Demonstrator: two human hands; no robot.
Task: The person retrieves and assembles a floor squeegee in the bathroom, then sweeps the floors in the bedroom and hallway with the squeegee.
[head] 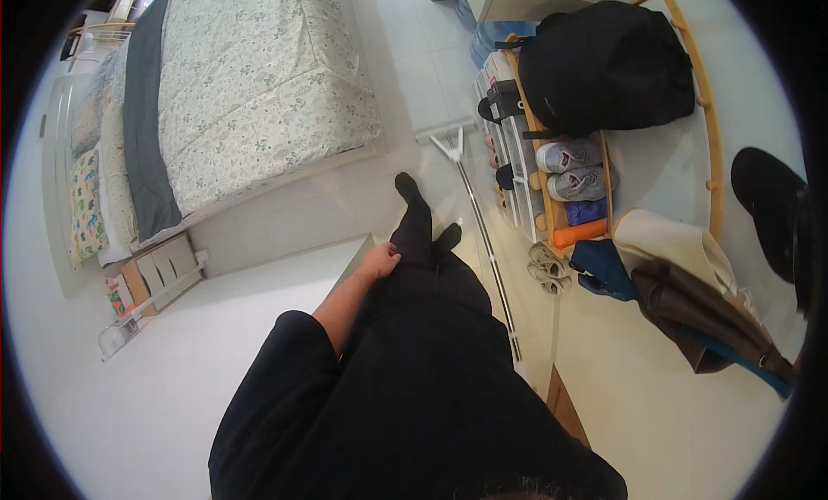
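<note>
My left hand hangs beside my left thigh, its fingers loosely curled with nothing seen in them. My right hand is out of view. A wide-headed floor mop or squeegee with a Y-shaped bracket lies ahead of my feet, its head between the bed and the shoe rack. Its metal pole runs back along my right side, and the near end is by my black shirt, where no grip on it shows. My feet, in dark socks, are on the pale tiled floor, one ahead of the other.
A bed with a floral cover stands ahead on the left. To the right are a wooden rack with grey sneakers, a black backpack, stacked shoe boxes, sandals on the floor and hanging bags. A white surface lies close on my left.
</note>
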